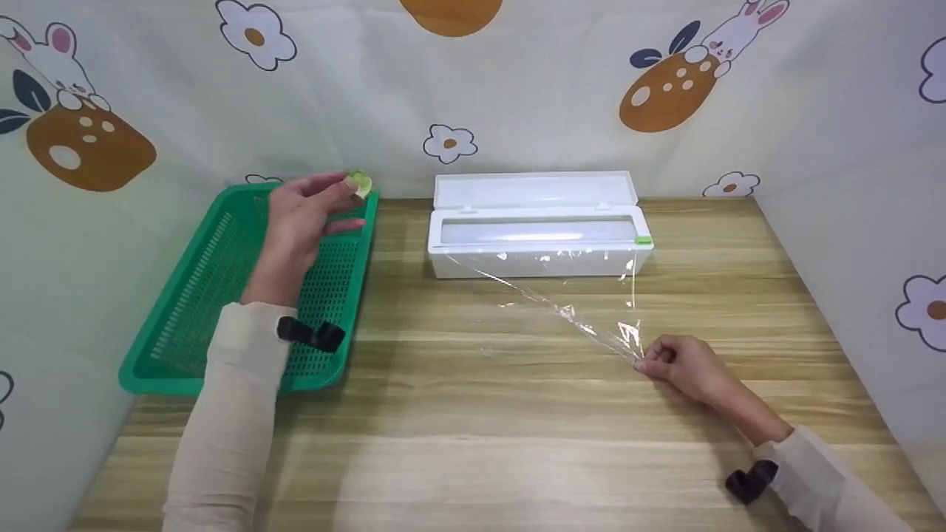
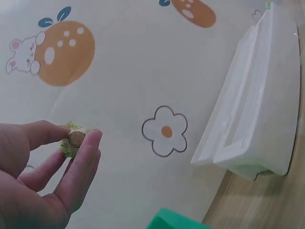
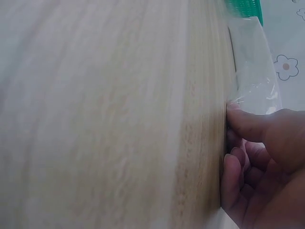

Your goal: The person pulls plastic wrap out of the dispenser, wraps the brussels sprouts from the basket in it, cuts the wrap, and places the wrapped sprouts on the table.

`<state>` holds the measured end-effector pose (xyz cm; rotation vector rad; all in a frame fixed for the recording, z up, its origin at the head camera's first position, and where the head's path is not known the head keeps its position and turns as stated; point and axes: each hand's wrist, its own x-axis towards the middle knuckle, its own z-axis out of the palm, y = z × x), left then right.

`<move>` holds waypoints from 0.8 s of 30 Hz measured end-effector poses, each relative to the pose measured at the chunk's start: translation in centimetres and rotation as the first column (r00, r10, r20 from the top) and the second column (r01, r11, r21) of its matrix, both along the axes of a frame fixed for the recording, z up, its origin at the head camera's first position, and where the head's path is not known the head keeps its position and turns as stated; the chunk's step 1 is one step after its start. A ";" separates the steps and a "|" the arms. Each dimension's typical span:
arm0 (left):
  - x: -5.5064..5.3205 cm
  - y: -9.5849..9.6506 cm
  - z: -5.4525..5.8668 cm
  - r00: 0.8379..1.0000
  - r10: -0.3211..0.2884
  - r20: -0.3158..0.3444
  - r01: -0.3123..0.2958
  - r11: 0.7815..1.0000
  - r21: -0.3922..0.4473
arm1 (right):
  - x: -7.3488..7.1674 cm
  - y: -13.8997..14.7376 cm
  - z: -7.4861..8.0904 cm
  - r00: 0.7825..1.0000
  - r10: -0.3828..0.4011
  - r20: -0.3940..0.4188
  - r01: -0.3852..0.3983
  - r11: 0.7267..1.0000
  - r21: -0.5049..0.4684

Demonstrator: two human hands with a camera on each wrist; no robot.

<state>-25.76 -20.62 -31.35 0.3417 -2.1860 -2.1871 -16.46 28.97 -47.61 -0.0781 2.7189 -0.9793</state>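
My left hand (image 1: 299, 214) is over the far end of a green plastic basket (image 1: 362, 295). Between thumb and fingertips it pinches a small leafy green vegetable piece (image 1: 360, 184). In the left wrist view, a brownish cut stem end of this vegetable piece (image 2: 76, 138) faces the camera. My right hand (image 1: 687, 369), low over the table, pinches a corner of clear cling film (image 1: 565, 314). The film stretches from a white cling film dispenser (image 1: 543, 264), gathered into creases toward the fingers. The dispenser's lid stands raised, and a roll shows through its slot.
A green slider (image 1: 644, 240) sits at the right end of the dispenser's front edge. The wood-grain table (image 1: 473, 443) is bordered at the back and sides by a patterned cloth (image 1: 517, 89). The basket stands at the table's left, against the cloth.
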 end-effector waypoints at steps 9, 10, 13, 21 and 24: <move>1.0 5.1 -1.8 0.994 -0.104 -0.016 0.104 0.995 0.000 | 0.0 0.0 -0.5 0.998 0.019 -0.054 -0.019 1.000 0.001; 1.1 5.7 -2.1 0.992 -0.125 -0.012 0.125 0.992 0.010 | 0.0 0.0 -0.5 0.998 0.020 -0.052 -0.020 1.000 0.000; 1.5 7.6 -3.3 0.982 -0.189 0.004 0.189 0.982 0.024 | 0.1 0.0 -0.5 0.999 0.019 -0.045 -0.019 1.000 0.002; 2.2 11.9 -7.3 0.947 -0.319 0.031 0.314 0.942 0.117 | 0.1 -0.1 -0.6 0.999 0.017 -0.035 -0.017 1.000 -0.001; 2.5 13.0 -9.2 0.932 -0.360 0.035 0.354 0.927 0.123 | 0.1 -0.1 -0.7 0.999 0.012 -0.040 -0.012 1.000 -0.007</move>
